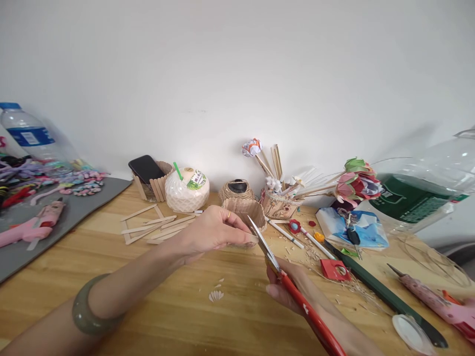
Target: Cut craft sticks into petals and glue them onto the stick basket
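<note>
My left hand [218,230], with a ring on one finger, pinches a small pale flat piece [254,239] between thumb and fingertips. It may be thin wood or paper; I cannot tell. My right hand [287,287] grips a pair of scissors with red handles [297,294]. Their metal blades [261,241] point up and away, with the tips beside my left fingertips and the pale piece. Below my hands, several small petal-shaped pale slivers [216,295] lie on the wooden table [178,316]. Behind my left fingers stands a scalloped brown container [241,210], partly hidden.
Craft sticks [163,228] lie loose at left, near a wrapped white coconut [187,190] and a phone [146,168] in a stick holder. At right are paper flowers [358,183], a dark green long tool [386,291], a pink glue gun [434,301] and a large bottle [411,198].
</note>
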Demonstrator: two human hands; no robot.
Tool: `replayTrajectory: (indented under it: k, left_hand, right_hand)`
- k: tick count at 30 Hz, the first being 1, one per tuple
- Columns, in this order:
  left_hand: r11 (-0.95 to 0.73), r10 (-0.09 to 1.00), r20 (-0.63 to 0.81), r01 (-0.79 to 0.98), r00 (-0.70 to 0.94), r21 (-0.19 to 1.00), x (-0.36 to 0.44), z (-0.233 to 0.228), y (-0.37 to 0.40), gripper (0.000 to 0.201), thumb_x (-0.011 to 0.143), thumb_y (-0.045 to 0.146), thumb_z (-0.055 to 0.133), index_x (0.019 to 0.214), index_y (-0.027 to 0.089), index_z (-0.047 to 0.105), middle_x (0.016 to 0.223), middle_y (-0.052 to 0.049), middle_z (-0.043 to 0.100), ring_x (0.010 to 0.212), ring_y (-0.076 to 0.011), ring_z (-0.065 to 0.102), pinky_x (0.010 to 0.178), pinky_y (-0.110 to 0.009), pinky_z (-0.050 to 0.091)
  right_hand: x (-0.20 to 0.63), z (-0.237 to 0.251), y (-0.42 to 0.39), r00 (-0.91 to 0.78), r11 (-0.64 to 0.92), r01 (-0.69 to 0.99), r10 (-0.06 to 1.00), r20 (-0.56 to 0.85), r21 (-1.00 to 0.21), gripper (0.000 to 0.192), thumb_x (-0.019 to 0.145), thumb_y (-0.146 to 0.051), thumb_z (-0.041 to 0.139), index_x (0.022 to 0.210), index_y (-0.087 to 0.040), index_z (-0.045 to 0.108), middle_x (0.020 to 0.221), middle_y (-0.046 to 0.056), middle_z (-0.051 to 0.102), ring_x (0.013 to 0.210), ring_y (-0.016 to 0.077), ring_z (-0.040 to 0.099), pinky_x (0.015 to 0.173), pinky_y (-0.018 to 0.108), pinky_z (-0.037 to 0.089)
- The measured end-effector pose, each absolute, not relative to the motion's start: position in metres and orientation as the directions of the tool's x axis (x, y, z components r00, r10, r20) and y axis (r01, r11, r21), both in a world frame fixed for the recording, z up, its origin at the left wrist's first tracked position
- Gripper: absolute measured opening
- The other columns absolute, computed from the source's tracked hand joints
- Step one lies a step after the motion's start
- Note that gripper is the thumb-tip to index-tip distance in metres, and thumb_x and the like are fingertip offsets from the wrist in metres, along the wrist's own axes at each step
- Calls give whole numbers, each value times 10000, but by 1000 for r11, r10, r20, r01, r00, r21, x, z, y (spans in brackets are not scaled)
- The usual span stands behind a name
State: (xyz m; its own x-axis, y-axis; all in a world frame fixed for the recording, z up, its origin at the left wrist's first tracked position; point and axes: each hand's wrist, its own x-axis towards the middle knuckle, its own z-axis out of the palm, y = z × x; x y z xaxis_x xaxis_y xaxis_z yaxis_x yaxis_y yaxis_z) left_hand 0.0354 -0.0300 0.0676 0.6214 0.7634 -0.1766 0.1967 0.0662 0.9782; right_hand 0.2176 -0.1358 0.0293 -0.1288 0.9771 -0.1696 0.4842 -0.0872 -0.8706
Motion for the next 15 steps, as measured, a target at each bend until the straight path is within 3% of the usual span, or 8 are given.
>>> replayTrajectory:
  k: [11,15]
  left_hand:
    - [134,749,-214,172,627,976,36,70,-27,70,571,205,689,578,141,660,480,48,538,380,-27,271,380,-215,120]
    - [148,734,-218,162,643,976,35,71,-27,54,576,183,682,560,143,649,450,60,507,379,-25,264,380,-213,108]
  right_hand:
    - [213,37,-134,-151,-148,479,957,-248,-865,313,750,-473,552,690,-214,386,623,-48,361,599,135,338,527,242,314]
    - [209,45,-137,-113,-173,515,957,-267,-840,316,733,-511,498,715,-206,420,678,-21,407,664,167,379,586,271,343]
